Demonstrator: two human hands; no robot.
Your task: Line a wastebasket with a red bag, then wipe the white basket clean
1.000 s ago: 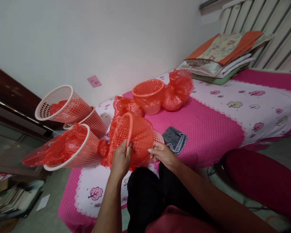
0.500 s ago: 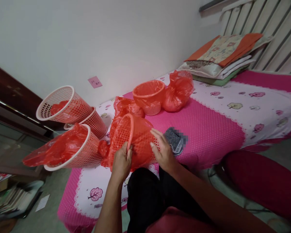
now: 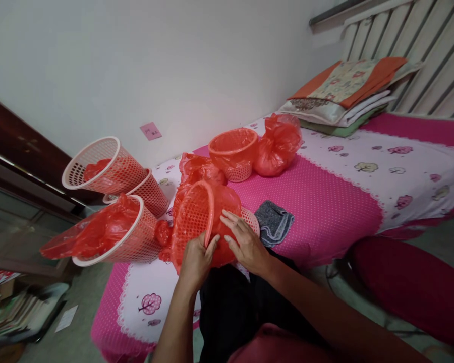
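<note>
Pale baskets (image 3: pixel 151 242) sit leftmost; the left hand (image 3: pixel 194 262) closes thumb and fingers on the rim of a red-lined basket (image 3: pixel 189 222), tipped mouth-leftward over the bed (image 3: pixel 139 282); the right hand (image 3: pixel 247 247), fingers extended, gripping nothing, lies against its side; a grey cloth (image 3: pixel 274 222) lies beyond.
</note>
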